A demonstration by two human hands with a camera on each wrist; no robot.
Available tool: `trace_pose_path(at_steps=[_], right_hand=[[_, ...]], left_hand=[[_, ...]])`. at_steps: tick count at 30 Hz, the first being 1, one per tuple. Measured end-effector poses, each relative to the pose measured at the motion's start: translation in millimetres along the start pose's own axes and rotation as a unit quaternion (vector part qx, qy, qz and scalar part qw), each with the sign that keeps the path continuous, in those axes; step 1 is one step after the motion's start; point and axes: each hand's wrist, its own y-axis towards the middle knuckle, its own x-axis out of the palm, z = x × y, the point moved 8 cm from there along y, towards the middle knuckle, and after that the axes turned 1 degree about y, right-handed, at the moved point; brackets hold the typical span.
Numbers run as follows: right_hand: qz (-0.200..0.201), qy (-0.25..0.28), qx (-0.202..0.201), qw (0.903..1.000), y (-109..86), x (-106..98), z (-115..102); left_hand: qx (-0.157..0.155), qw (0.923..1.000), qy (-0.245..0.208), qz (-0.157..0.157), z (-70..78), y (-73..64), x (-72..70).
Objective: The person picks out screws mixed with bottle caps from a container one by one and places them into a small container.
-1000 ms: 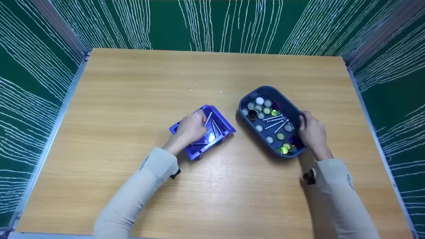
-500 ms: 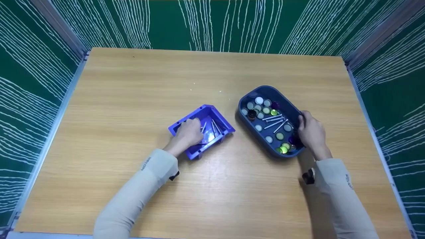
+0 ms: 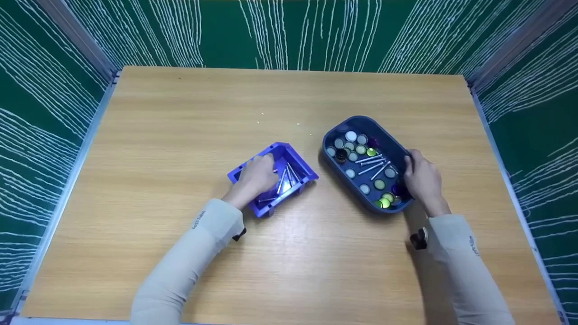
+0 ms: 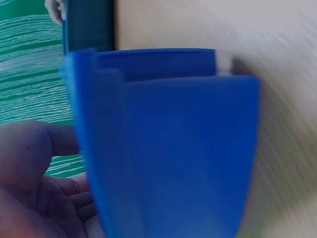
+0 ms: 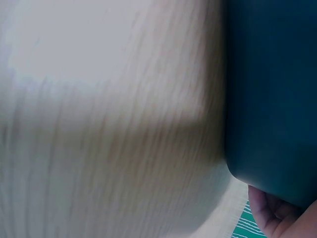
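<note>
My left hand [image 3: 258,175] reaches down into a small blue-purple bin [image 3: 309,177], its fingertips hidden inside. Long silver screws [image 3: 292,174] lie in the bin, and the end of one shows right at the fingers; I cannot tell whether they pinch it. In the left wrist view the blue bin [image 4: 183,148] covers most of the fingers, and the left palm [image 4: 54,203] is seen beside it. My right hand [image 3: 424,180] grips the right rim of a dark blue tub [image 3: 393,140]. That tub holds several screws [image 3: 372,164] and many round bottle caps [image 3: 361,149].
Both containers rest on a wood-grain table [image 3: 180,135], the tub right of the bin with a narrow gap between them. Small white specks lie beyond the bin. Green panels [image 3: 226,36] with white streaks enclose the back and sides.
My left hand dipped deeper into the bin, then shifted slightly right. The screw by its fingers has changed position and more screws show together at the bin's middle. My right hand stays on the tub.
</note>
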Motion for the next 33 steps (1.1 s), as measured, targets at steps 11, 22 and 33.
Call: trace_pose_path(at_steps=[11,22,33], right_hand=[[0.001,0.005,0.0,1.0,-1.1,-0.3,-1.4],[-0.005,0.012,0.006,0.9999,-0.3,1.7,0.5],[-0.012,0.008,0.007,0.9999,1.0,0.7,-1.1]], left_hand=[[0.004,0.9997,-0.014,0.021,44.3,15.7,-20.0],[0.02,0.9965,-0.061,0.053,88.3,35.0,-48.6],[0.099,0.9905,0.001,0.095,130.5,46.6,-6.0]])
